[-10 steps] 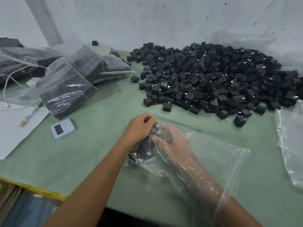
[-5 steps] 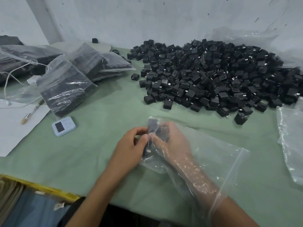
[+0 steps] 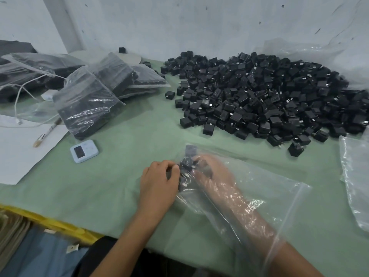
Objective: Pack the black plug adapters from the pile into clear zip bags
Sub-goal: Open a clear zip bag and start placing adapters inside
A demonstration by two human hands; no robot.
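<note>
Here, on green cloth [image 3: 123, 176], wall [image 3: 199, 27] behind, left hand [image 3: 159, 182] and right hand [image 3: 211, 172] grip adapters [image 3: 186, 166].

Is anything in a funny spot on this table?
Mostly tidy. One lone adapter sits by the wall, far from the pile, and a stray adapter lies apart near the filled bags.

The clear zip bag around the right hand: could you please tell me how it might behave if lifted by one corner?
Probably floppy: the clear zip bag is thin film, wrinkling and draping over the right hand inside it. Likely end-heavy, since the adapters cluster at its closed end, so it would sag there. Its glossy surface may feel slippery.
</note>
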